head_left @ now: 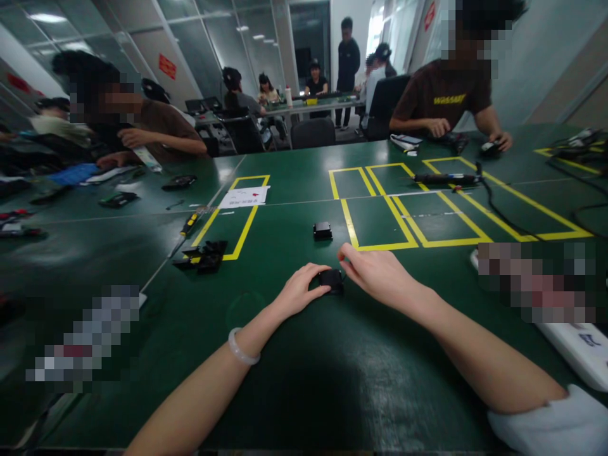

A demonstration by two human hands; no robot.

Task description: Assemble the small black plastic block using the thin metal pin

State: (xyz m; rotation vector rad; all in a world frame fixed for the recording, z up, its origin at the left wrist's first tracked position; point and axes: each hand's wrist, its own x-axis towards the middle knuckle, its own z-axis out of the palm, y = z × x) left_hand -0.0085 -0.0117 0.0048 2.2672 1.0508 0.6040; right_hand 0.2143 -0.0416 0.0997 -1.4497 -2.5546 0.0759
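My left hand grips a small black box-shaped part from its left side, with thumb and fingers around it, low at the green table. Close by on the right, the fingers of my right hand are curled and pinched together at the part's right edge. Whatever they hold, if anything, is too small or hidden to make out. A second small black box-shaped part with side tabs stands on the table just beyond my hands.
Yellow tape rectangles mark the green table. To the left are black parts, a yellow-and-black screwdriver and a paper sheet. A corded black tool lies right. People sit across the table.
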